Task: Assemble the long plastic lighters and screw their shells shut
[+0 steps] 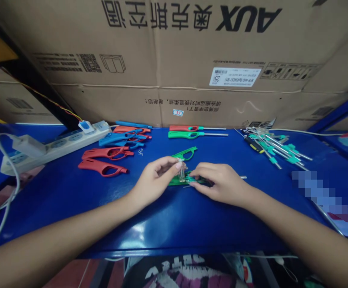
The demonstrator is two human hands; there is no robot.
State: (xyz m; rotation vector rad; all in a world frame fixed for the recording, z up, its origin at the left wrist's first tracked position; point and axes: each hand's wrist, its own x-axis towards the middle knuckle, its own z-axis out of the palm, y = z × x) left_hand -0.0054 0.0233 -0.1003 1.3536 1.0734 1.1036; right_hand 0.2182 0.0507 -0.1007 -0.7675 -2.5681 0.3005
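My left hand pinches a small clear plastic fuel tank upright between thumb and fingers. Below it lies a green lighter shell half, partly covered by both hands. My right hand is closed at the shell's right side, its fingertips on a teal lighter part with thin wires. A metal tube tip shows beyond the right hand. Just behind the hands rests another green shell half with a trigger loop.
Red shell halves and blue ones lie left, near small metal bits and a power strip. Two assembled lighters lie at the back. Right are several metal tubes and a screwdriver. A cardboard box stands behind.
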